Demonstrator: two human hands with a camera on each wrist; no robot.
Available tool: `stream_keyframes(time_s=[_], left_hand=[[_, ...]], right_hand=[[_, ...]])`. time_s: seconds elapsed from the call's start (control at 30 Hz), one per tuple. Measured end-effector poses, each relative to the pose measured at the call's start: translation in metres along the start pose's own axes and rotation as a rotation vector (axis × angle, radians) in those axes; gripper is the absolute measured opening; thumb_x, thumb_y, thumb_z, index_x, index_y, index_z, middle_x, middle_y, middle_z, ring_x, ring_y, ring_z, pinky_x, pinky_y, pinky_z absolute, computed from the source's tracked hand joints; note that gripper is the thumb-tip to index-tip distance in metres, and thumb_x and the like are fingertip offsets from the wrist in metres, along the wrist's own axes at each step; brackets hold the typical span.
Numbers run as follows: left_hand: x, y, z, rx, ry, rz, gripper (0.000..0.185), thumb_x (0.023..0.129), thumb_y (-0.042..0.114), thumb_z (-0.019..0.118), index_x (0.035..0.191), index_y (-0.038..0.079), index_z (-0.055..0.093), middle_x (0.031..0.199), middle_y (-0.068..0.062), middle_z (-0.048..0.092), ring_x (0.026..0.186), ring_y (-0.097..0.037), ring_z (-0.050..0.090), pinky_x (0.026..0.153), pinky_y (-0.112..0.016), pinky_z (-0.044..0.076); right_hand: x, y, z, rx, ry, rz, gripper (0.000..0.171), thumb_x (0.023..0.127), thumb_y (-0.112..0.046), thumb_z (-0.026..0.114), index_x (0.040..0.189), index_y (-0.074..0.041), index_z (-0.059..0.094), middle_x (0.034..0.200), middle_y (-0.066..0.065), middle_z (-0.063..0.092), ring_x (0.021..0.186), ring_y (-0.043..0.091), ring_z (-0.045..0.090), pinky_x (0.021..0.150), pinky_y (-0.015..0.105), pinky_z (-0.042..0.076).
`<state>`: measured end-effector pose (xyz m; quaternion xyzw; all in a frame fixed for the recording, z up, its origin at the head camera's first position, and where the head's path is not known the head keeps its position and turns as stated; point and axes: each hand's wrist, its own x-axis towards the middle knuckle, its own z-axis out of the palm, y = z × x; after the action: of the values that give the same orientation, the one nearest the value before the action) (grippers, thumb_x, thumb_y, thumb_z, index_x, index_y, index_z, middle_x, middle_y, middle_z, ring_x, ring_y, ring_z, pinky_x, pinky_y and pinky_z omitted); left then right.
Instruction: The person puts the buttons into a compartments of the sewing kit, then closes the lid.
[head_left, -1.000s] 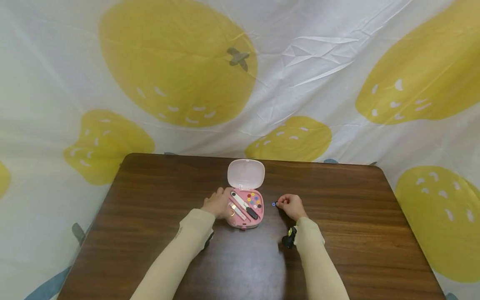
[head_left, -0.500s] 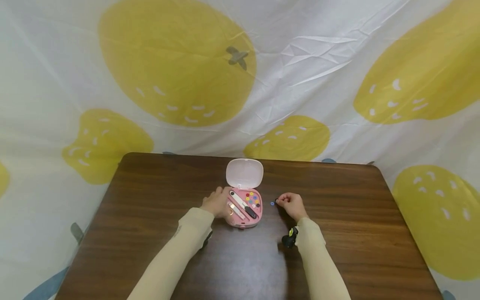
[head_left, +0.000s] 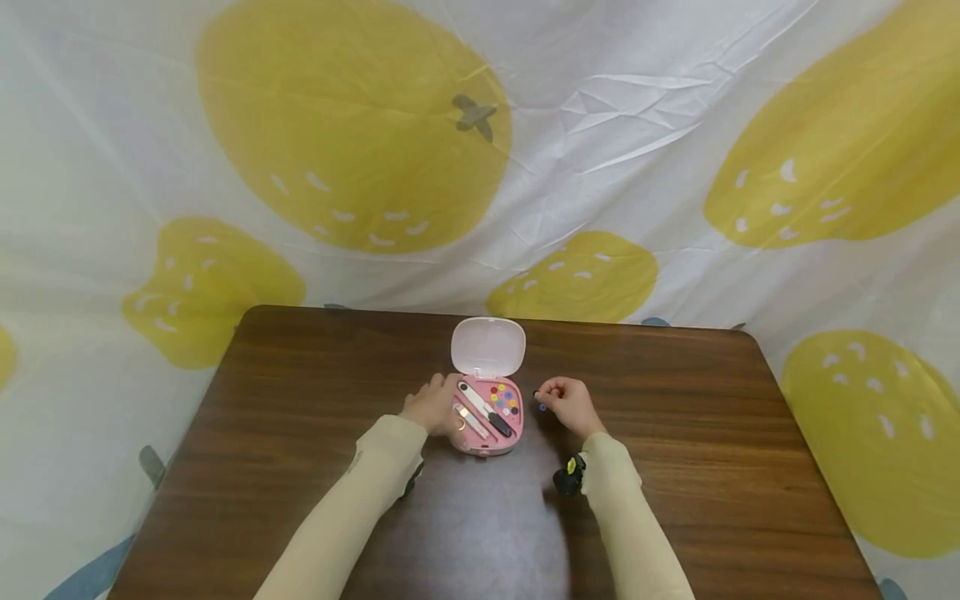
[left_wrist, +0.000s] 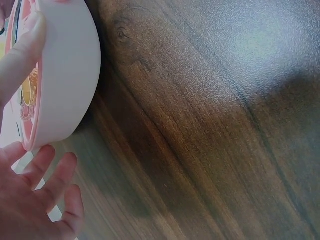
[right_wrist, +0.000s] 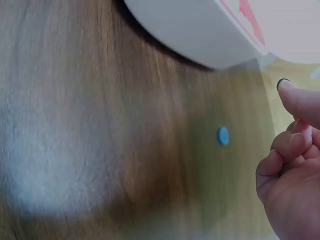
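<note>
A pink sewing box (head_left: 513, 442) stands on the table with its clear lid (head_left: 489, 346) raised at the back. My left hand (head_left: 435, 406) grips its left side, the thumb over the rim and the fingers at the wall in the left wrist view. To the right of the box, my right hand (head_left: 572, 406) pinches a small black button (right_wrist: 282, 81) between thumb and finger, above the table. Below that hand a blue button (right_wrist: 223, 136) lies on the wood. Several coloured buttons (head_left: 502, 390) sit in the box's right compartment.
Inside the box lie a white tool with a black end (head_left: 486, 408) and a pale slim tool (head_left: 470, 421) beside it. The dark wooden table (head_left: 315, 383) ends at a white curtain (head_left: 420, 283) with yellow fruit prints.
My right hand has lifted the black button off the table and moved left towards the box, passing over the blue button. The left hand keeps its grip on the box.
</note>
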<state>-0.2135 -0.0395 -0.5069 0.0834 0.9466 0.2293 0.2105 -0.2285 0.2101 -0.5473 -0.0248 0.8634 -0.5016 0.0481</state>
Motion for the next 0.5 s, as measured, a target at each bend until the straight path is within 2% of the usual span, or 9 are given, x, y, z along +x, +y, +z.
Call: stream_keyframes(time_s=[0.3,0.5], left_hand=[[0.001,-0.001,0.001,-0.004,-0.004,-0.007,0.107,0.045,0.032,0.09,0.135,0.015,0.034,0.122,-0.012,0.042,0.112,-0.03,0.044,0.09,-0.051,0.036],[0.003,-0.002,0.003,-0.002,-0.004,-0.01,0.107,0.045,0.033,0.09,0.135,0.016,0.034,0.123,-0.012,0.042,0.113,-0.03,0.044,0.091,-0.051,0.036]], right_hand=[[0.001,-0.022,0.009,0.026,-0.035,0.074,0.008,0.082,-0.006,0.063,0.079,0.002,0.062,0.057,0.0,0.044,0.053,0.012,0.04,0.051,0.024,0.035],[0.005,-0.034,0.016,0.023,-0.052,0.049,0.006,0.08,-0.003,0.063,0.078,0.002,0.062,0.057,0.0,0.044,0.054,0.012,0.039,0.05,0.023,0.032]])
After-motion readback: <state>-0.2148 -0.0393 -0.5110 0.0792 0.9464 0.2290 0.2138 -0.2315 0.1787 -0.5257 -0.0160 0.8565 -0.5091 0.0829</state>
